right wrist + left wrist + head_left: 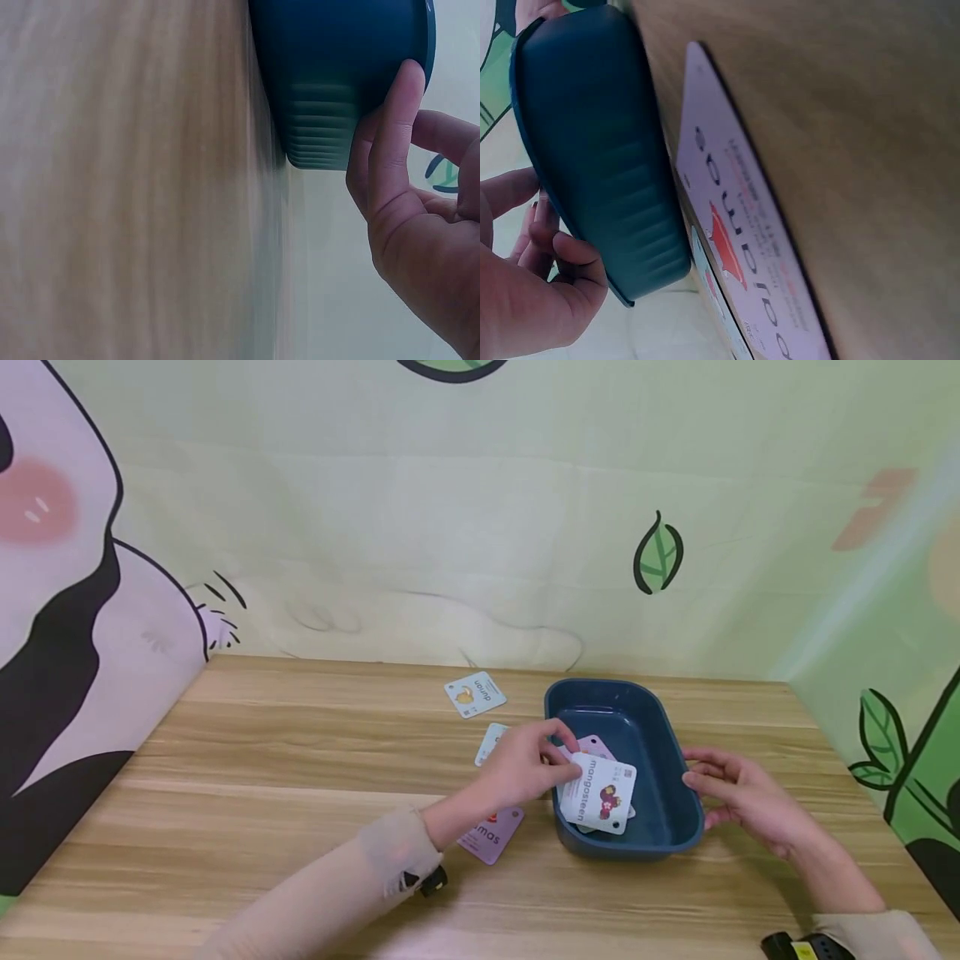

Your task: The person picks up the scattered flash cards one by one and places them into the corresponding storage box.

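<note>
My left hand (521, 764) pinches a white card marked "mangosteen" (609, 777) between thumb and fingers, over the left side of a dark blue plastic tub (656, 743). Beneath that card, a purple card (597, 746) and part of another pale card show inside the tub. My right hand (750, 802) holds the tub's right side, thumb at the rim and fingers (394, 142) against the outer wall. Left of the tub, partly covered by my left forearm in the head view, lies a purple card (495, 839) that reads "pajamas" in the left wrist view.
A pale "durian" card (475, 694) lies near the back edge of the wooden table (315, 760). Another pale card (491, 743) sticks out from behind my left hand. A printed cloth backdrop (360, 527) rises behind the table.
</note>
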{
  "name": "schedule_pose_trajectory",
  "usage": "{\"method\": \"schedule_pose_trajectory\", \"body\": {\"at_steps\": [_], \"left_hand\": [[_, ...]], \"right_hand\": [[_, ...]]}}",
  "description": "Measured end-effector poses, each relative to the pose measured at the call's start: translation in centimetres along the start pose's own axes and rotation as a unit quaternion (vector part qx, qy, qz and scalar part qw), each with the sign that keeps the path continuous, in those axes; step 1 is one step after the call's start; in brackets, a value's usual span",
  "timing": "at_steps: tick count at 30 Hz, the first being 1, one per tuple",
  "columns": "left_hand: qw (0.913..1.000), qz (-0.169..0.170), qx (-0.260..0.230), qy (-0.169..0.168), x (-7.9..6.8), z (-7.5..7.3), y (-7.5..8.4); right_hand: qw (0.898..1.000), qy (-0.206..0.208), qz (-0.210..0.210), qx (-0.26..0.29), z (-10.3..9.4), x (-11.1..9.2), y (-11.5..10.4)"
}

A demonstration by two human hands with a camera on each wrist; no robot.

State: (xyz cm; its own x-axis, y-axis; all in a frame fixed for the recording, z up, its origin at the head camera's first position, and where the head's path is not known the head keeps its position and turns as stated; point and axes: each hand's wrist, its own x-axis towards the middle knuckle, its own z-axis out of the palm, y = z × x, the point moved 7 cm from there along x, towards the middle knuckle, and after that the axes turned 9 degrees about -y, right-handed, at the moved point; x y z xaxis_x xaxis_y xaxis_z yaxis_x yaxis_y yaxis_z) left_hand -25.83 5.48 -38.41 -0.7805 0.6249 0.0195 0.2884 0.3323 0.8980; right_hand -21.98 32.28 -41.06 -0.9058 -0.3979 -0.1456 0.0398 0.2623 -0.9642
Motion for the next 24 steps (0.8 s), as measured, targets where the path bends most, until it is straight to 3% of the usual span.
{"method": "schedule_pose_trajectory", "body": {"at_steps": [5,12,21,24], "left_hand": [[0.9982,0.016,0.058,-0.004,-0.1,0.4,0.2],[0.9853,0.052,0.163,0.011,-0.1,0.4,0.7],[0.9869,0.037,0.153,0.034,-0.6,-0.4,1.2],[0.9878,0.046,0.144,0.038,-0.8,-1.0,1.4]], "right_hand": [[1.000,-0.003,-0.001,-0.001,0.0,0.0,0.0],[1.000,0.001,0.004,-0.003,0.0,0.0,0.0],[1.000,0.005,0.010,-0.003,0.0,0.0,-0.1],[1.000,0.005,0.010,-0.003,0.0,-0.1,-0.1]]}}
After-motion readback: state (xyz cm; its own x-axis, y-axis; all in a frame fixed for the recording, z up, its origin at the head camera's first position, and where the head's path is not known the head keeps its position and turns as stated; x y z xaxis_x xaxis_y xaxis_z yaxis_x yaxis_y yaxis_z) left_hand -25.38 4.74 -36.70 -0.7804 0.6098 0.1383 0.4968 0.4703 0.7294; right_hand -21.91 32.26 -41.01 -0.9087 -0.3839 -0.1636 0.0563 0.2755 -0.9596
